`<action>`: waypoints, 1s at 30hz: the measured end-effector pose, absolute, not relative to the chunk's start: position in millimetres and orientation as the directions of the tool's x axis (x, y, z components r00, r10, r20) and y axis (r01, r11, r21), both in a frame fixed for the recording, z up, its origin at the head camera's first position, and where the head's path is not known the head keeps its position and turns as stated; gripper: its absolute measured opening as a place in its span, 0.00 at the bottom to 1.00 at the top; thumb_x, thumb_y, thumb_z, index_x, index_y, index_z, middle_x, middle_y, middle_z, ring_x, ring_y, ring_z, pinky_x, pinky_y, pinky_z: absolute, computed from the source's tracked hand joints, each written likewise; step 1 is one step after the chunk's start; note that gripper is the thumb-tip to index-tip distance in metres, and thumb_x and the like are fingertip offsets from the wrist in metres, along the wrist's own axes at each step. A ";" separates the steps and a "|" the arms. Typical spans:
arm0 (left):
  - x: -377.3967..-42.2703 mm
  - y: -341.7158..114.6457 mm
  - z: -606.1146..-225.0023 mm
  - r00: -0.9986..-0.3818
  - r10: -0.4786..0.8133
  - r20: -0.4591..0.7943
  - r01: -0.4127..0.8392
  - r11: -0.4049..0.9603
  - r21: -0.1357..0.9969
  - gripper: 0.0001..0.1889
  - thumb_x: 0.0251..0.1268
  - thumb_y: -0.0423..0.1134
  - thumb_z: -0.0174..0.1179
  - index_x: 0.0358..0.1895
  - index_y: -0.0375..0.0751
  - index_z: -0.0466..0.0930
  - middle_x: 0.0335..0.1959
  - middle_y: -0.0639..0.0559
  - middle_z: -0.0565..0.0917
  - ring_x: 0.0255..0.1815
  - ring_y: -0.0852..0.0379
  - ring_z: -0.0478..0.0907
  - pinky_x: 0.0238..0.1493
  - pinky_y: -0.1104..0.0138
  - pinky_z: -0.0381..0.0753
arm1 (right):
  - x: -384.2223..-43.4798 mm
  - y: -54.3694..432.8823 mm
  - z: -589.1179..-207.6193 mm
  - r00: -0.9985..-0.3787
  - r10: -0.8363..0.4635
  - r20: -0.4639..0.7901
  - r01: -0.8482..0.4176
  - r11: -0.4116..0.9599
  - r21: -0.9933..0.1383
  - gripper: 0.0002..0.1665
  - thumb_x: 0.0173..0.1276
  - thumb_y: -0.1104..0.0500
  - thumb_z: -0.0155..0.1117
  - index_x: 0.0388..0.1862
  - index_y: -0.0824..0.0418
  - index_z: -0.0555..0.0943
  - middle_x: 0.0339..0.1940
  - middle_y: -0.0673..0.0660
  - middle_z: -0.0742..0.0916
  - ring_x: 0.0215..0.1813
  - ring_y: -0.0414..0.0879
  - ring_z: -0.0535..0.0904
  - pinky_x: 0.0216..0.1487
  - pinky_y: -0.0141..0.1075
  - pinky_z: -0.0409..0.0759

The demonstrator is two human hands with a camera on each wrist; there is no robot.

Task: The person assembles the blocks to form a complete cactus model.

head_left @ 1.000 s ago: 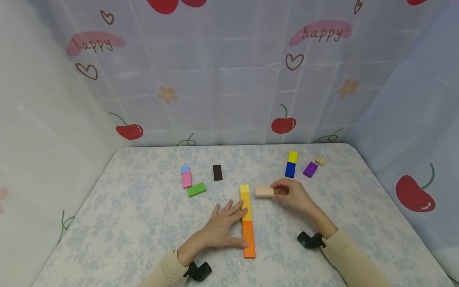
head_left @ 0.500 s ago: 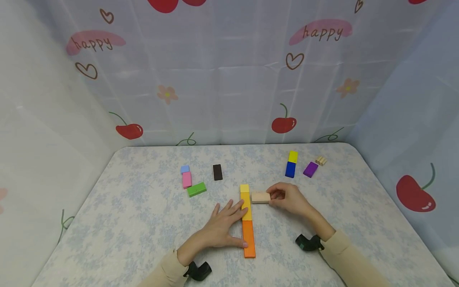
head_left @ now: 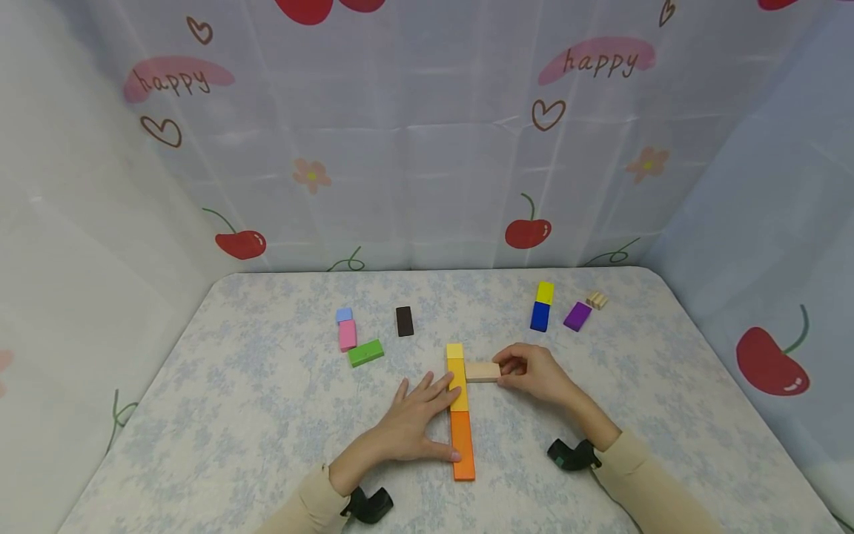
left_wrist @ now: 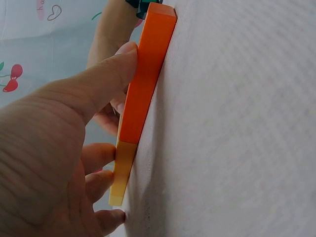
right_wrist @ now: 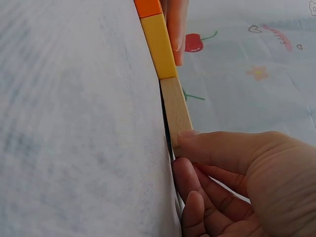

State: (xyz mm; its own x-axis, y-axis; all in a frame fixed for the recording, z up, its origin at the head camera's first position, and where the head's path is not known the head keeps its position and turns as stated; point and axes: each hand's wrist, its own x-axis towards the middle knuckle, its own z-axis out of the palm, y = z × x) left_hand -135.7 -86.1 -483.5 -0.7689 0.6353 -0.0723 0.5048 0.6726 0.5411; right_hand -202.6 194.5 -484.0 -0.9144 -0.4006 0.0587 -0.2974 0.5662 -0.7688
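A straight row lies on the table: a long orange block, a yellow block and a small pale yellow block at its far end. Across it spreads my left hand, thumb on the orange block and two fingertips on the yellow one; the left wrist view shows the thumb against the orange side. My right hand pinches the outer end of a plain wooden block between thumb and fingers. Its other end meets the yellow block's right side, as the right wrist view also shows.
Blue, pink and green blocks lie at the left, with a dark brown block beside them. Toward the back right are a bright yellow block, a dark blue block, a purple block and small wooden pieces.
My right hand has brought the wooden block left and toward me, from a gap beside the row up to the yellow block's side. The left hand has stayed put.
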 end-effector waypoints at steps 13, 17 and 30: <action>-134.5 -86.8 -483.4 -0.768 0.635 -0.078 0.504 0.675 0.539 0.51 0.50 0.66 0.68 0.77 0.51 0.58 0.81 0.55 0.48 0.81 0.42 0.41 0.72 0.34 0.35 | -201.7 193.7 -487.0 -0.907 -0.417 0.065 -0.310 0.554 -0.773 0.17 0.57 0.64 0.75 0.46 0.64 0.84 0.35 0.55 0.86 0.33 0.41 0.78 0.34 0.29 0.79; -134.5 -87.2 -483.4 -0.767 0.637 -0.076 0.503 0.672 0.544 0.50 0.51 0.66 0.68 0.77 0.51 0.58 0.81 0.55 0.48 0.81 0.42 0.41 0.72 0.34 0.35 | -201.9 193.8 -485.5 -0.907 -0.417 0.052 -0.301 0.558 -0.773 0.18 0.57 0.62 0.75 0.47 0.63 0.84 0.36 0.54 0.86 0.33 0.41 0.78 0.34 0.29 0.79; -137.0 -87.2 -483.3 -0.760 0.648 -0.043 0.531 0.658 0.533 0.51 0.50 0.65 0.68 0.77 0.50 0.58 0.81 0.54 0.49 0.81 0.41 0.42 0.72 0.33 0.36 | -213.2 218.9 -471.8 -0.959 -0.248 0.133 -0.265 0.633 -0.728 0.20 0.62 0.61 0.71 0.53 0.66 0.82 0.48 0.63 0.86 0.43 0.51 0.84 0.45 0.42 0.83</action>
State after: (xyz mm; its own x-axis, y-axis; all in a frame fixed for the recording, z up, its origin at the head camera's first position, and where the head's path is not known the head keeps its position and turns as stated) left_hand -137.0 -87.2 -483.3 -0.7600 0.6485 -0.0428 0.5314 0.6580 0.5335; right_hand -213.2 218.9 -471.8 -0.9595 -0.2483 0.1334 -0.2649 0.6327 -0.7277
